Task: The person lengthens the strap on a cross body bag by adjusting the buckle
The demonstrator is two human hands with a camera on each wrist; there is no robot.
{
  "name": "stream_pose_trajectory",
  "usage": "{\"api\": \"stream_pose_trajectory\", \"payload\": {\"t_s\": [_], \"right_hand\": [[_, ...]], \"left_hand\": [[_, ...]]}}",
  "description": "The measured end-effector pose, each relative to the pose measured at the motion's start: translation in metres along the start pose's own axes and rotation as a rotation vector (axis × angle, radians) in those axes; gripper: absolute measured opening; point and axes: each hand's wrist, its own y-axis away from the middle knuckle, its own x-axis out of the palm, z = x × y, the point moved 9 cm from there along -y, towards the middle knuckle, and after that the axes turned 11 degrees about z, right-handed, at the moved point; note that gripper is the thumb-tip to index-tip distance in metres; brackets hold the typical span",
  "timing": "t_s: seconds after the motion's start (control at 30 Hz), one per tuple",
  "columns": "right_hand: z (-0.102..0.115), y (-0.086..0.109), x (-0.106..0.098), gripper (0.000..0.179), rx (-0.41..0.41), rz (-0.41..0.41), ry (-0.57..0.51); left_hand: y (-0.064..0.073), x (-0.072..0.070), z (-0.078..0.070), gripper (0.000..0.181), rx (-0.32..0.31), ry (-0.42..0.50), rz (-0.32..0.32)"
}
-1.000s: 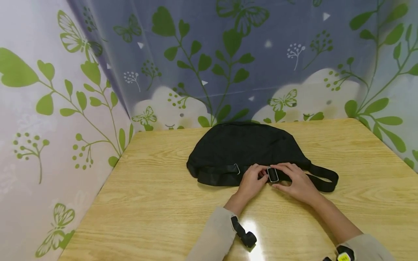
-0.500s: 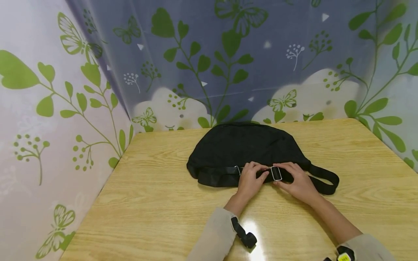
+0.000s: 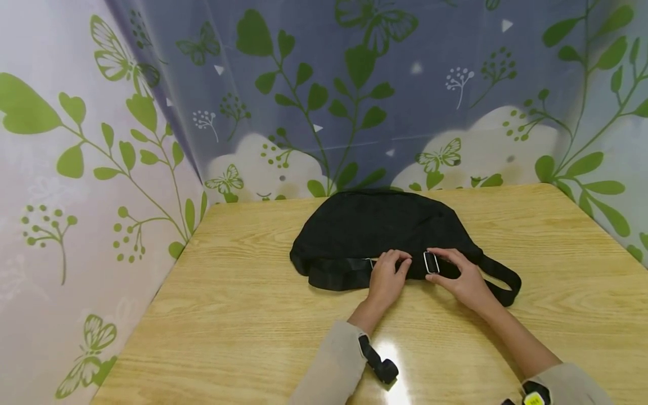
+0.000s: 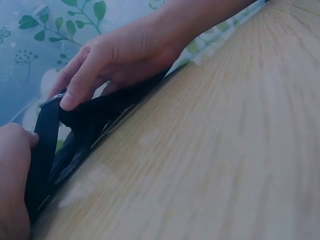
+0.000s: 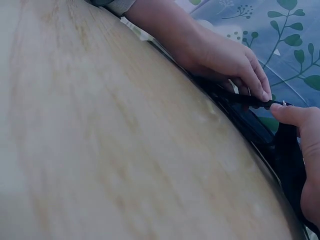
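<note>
A black waist bag (image 3: 374,222) lies on the wooden table with its strap (image 3: 339,275) along the near side. My left hand (image 3: 387,279) pinches the strap between thumb and fingers, just left of the metal slider buckle (image 3: 426,263). Thumb and fingers of my right hand (image 3: 464,281) grip the buckle at its lower and upper ends. In the right wrist view the left hand (image 5: 220,55) holds the strap taut toward the right thumb. A second metal ring (image 3: 372,262) is mostly hidden behind the left hand.
A loop of strap (image 3: 511,287) curves out at the bag's right end. The wooden table (image 3: 243,332) meets a patterned curtain (image 3: 324,101) behind the bag. A black band (image 3: 377,360) hangs from the left sleeve.
The right hand and slider buckle have moved slightly right along the strap, widening the gap between the hands. The left hand stays nearly in place. The strap loop at right has shifted a little.
</note>
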Motion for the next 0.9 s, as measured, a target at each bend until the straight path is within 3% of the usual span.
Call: {"api": "stream_pose_trajectory", "payload": {"t_s": [0.17, 0.5, 0.73, 0.9], "right_hand": [[0.0023, -0.0013, 0.0009, 0.053, -0.037, 0.011, -0.005], [0.008, -0.0021, 0.0071, 0.055, -0.089, 0.04, 0.01], [0.0033, -0.0004, 0.0027, 0.053, -0.054, 0.006, -0.01], [0.001, -0.0001, 0.0009, 0.053, -0.037, -0.011, -0.007]], "left_hand": [[-0.001, -0.0007, -0.0029, 0.014, 0.035, 0.053, 0.002], [-0.0004, 0.0015, -0.0093, 0.015, 0.094, 0.062, 0.053], [0.0006, -0.0049, -0.0051, 0.013, 0.028, -0.069, -0.031], [0.0003, -0.0047, -0.001, 0.011, -0.009, -0.075, -0.042]]}}
